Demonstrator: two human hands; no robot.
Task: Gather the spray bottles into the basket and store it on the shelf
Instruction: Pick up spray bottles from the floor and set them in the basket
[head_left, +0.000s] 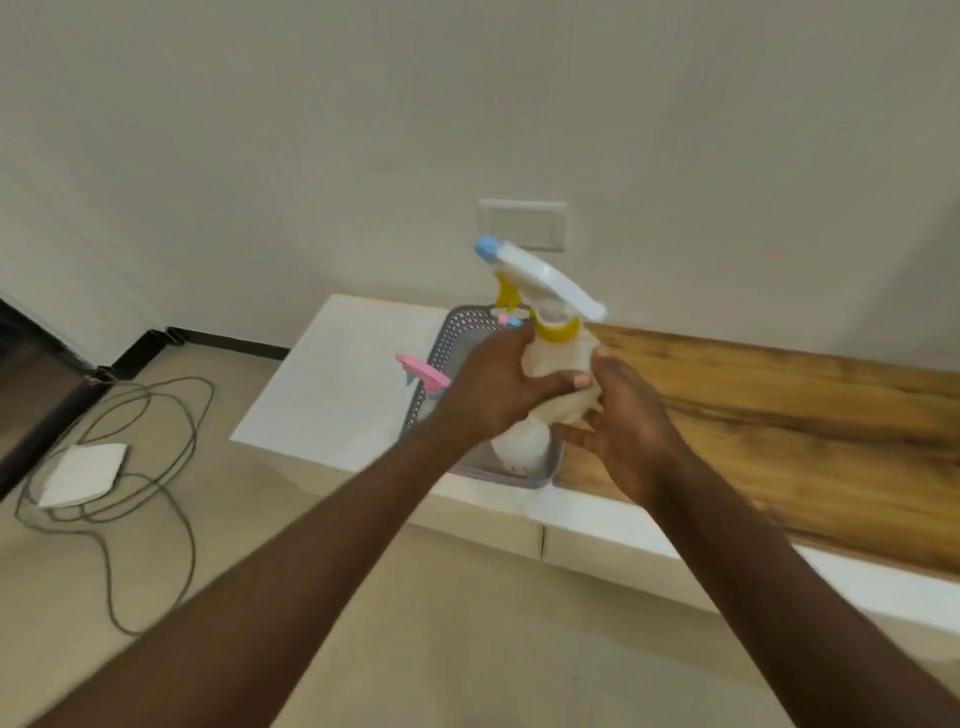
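Observation:
A white spray bottle (558, 364) with a yellow collar, yellow trigger and blue nozzle is held tilted above the grey perforated basket (452, 338). My left hand (493, 384) wraps its body from the left. My right hand (631, 426) cups it from the right and below. Inside the basket lies another white bottle (519, 447), and a pink and blue spray head (423, 375) sticks out over the basket's left wall. The basket stands on the white counter (337, 384).
A wooden board (779, 415) covers the counter to the right of the basket. A wall plate (522, 224) sits behind the bottle. On the floor at left lie a white flat box (83, 474) and looping grey cables (156, 415).

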